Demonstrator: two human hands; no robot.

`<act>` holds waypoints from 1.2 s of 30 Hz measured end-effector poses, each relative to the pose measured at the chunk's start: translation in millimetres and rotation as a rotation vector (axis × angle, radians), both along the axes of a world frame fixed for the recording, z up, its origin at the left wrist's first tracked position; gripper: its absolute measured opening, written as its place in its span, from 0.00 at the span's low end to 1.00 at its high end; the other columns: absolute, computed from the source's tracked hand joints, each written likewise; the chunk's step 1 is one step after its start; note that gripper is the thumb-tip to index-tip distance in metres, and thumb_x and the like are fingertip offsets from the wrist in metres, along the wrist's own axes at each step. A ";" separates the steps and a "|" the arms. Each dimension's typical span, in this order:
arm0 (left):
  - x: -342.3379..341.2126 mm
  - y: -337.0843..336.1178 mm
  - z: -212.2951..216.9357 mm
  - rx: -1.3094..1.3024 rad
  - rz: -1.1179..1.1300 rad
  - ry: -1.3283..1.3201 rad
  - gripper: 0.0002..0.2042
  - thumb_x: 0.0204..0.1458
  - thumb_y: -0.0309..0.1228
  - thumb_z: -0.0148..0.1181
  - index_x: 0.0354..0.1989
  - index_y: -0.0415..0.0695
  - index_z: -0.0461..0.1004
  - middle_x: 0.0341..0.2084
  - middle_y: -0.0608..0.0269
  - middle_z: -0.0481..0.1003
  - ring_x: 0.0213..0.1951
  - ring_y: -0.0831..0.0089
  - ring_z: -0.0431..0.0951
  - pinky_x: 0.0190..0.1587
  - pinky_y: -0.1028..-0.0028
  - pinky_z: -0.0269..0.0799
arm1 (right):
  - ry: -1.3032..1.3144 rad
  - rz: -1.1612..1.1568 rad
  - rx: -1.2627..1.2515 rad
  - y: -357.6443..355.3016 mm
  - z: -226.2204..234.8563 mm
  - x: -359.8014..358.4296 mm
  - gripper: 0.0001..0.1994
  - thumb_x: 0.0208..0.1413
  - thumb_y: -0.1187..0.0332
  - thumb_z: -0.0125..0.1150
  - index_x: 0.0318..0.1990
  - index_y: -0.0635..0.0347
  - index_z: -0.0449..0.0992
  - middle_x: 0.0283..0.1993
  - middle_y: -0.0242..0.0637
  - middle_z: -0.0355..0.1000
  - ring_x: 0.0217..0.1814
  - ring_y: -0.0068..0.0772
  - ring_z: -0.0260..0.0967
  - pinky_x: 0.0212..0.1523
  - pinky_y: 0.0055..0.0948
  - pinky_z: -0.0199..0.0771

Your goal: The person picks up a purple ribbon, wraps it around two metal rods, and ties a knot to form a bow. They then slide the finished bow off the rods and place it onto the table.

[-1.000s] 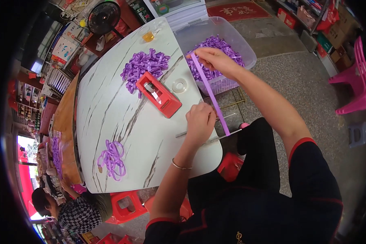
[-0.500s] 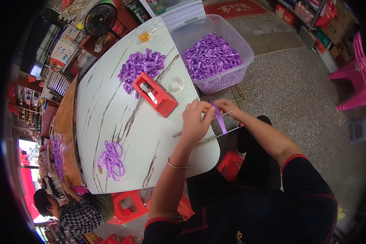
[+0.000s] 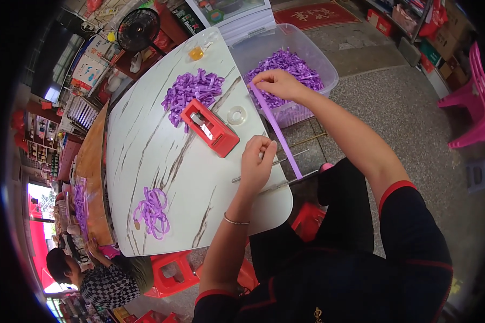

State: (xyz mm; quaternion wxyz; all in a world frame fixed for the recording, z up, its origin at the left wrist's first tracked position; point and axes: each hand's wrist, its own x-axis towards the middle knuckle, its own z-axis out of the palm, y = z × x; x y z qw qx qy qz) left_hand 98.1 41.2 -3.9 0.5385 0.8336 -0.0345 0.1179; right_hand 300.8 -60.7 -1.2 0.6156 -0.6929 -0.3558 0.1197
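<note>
My right hand [image 3: 277, 85] is raised over the near rim of the clear plastic bin, its fingers pinched on one end of a purple ribbon [image 3: 274, 125]. Straight and taut, the ribbon runs down to the thin metal rods [image 3: 288, 159] that stick out past the table's right edge, and its lower end meets the nearer rod. My left hand [image 3: 257, 160] rests at the table edge beside the rods with curled fingers; what they hold, if anything, is hidden. Ahead of it stand a red tape dispenser [image 3: 210, 128] and a clear tape roll [image 3: 236, 115].
Many short purple ribbon pieces fill the plastic bin [image 3: 312, 99]; another heap [image 3: 191, 97] lies on the marble-patterned table [image 3: 140, 134]. Loose ribbon loops [image 3: 154, 212] lie nearer left. A person [image 3: 99, 280] sits at the far left. Red stools [image 3: 170, 274] stand under the table.
My right hand has moved away from the rods, up and left to the bin, drawing out a long stretch of purple ribbon. My left hand has come off the ribbon and stays by the rods.
</note>
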 end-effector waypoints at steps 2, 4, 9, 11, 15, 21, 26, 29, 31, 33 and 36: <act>3.8 -2.5 -1.0 -0.010 -0.003 -0.042 0.05 0.51 0.25 0.52 0.27 0.37 0.67 0.22 0.69 0.63 0.26 0.83 0.61 0.32 0.82 0.59 | -0.038 0.016 0.039 1.6 -18.4 7.7 0.10 0.52 0.69 0.54 0.40 0.60 0.76 0.31 0.26 0.71 0.31 0.13 0.62 0.30 0.16 0.62; 4.5 -3.7 0.9 0.126 -0.044 -0.123 0.03 0.48 0.24 0.55 0.29 0.38 0.72 0.23 0.66 0.65 0.27 0.79 0.63 0.32 0.80 0.59 | 0.055 -0.055 -0.008 -1.5 -41.7 8.7 0.09 0.52 0.69 0.54 0.40 0.59 0.76 0.31 0.25 0.71 0.31 0.12 0.62 0.31 0.15 0.62; 4.4 -10.7 8.5 0.327 -0.029 -0.121 0.04 0.43 0.26 0.60 0.28 0.43 0.77 0.23 0.65 0.65 0.30 0.72 0.64 0.34 0.75 0.60 | 0.250 -0.037 -0.075 -14.0 -93.3 -0.9 0.09 0.53 0.66 0.53 0.39 0.56 0.76 0.27 0.24 0.69 0.28 0.13 0.61 0.29 0.15 0.62; 1.5 -8.5 11.3 0.381 -0.025 -0.114 0.05 0.41 0.27 0.62 0.28 0.44 0.78 0.23 0.65 0.65 0.32 0.70 0.64 0.35 0.74 0.60 | 0.467 -0.007 -0.183 -17.0 -105.6 -22.8 0.11 0.54 0.62 0.52 0.38 0.54 0.76 0.23 0.22 0.66 0.24 0.13 0.59 0.26 0.15 0.59; 7.2 -16.5 12.2 0.429 -0.101 -0.040 0.05 0.40 0.32 0.63 0.25 0.47 0.79 0.25 0.65 0.65 0.34 0.66 0.64 0.37 0.70 0.58 | 0.639 -0.088 -0.118 -57.0 -178.2 -81.4 0.12 0.53 0.65 0.52 0.41 0.61 0.74 0.28 0.27 0.70 0.25 0.17 0.61 0.27 0.19 0.63; -0.3 -6.5 15.0 0.508 -0.106 0.003 0.06 0.40 0.35 0.63 0.24 0.47 0.78 0.26 0.65 0.65 0.36 0.66 0.63 0.38 0.68 0.57 | 0.661 -0.069 -0.162 -123.9 -163.1 -253.6 0.12 0.55 0.63 0.54 0.41 0.60 0.75 0.20 0.24 0.66 0.21 0.14 0.62 0.23 0.17 0.63; 3.2 -11.4 15.6 0.513 -0.124 0.051 0.07 0.41 0.35 0.62 0.24 0.46 0.78 0.26 0.64 0.65 0.36 0.66 0.63 0.40 0.69 0.58 | 0.453 -0.138 -0.167 -160.2 -76.8 -324.1 0.10 0.51 0.69 0.59 0.41 0.59 0.76 0.15 0.26 0.61 0.17 0.11 0.52 0.19 0.17 0.53; 3.4 -12.4 14.7 0.526 -0.122 0.050 0.07 0.41 0.35 0.62 0.25 0.45 0.78 0.26 0.64 0.65 0.36 0.66 0.63 0.39 0.69 0.58 | 0.335 -0.122 -0.118 -163.6 -35.8 -330.7 0.11 0.48 0.71 0.60 0.41 0.59 0.76 0.16 0.26 0.62 0.17 0.13 0.53 0.18 0.18 0.53; 3.0 -11.5 14.2 0.533 -0.121 0.055 0.07 0.42 0.35 0.62 0.25 0.45 0.78 0.26 0.64 0.65 0.36 0.65 0.63 0.39 0.69 0.58 | 0.230 -0.107 -0.058 -160.4 -6.5 -326.3 0.11 0.47 0.72 0.60 0.41 0.59 0.76 0.17 0.27 0.63 0.17 0.15 0.54 0.18 0.18 0.53; 1.4 -9.5 13.5 0.540 -0.111 0.056 0.07 0.42 0.35 0.61 0.25 0.45 0.78 0.27 0.64 0.65 0.36 0.65 0.63 0.39 0.69 0.58 | 0.158 -0.042 -0.010 -152.9 26.1 -305.3 0.11 0.48 0.69 0.55 0.40 0.59 0.76 0.19 0.28 0.66 0.18 0.15 0.57 0.19 0.18 0.54; 2.4 -9.5 14.9 0.536 -0.118 0.040 0.08 0.44 0.35 0.60 0.25 0.44 0.78 0.27 0.63 0.65 0.36 0.65 0.63 0.39 0.70 0.58 | 0.076 -0.014 0.003 -132.5 51.5 -257.1 0.12 0.49 0.68 0.53 0.40 0.60 0.76 0.23 0.30 0.68 0.20 0.17 0.60 0.21 0.19 0.58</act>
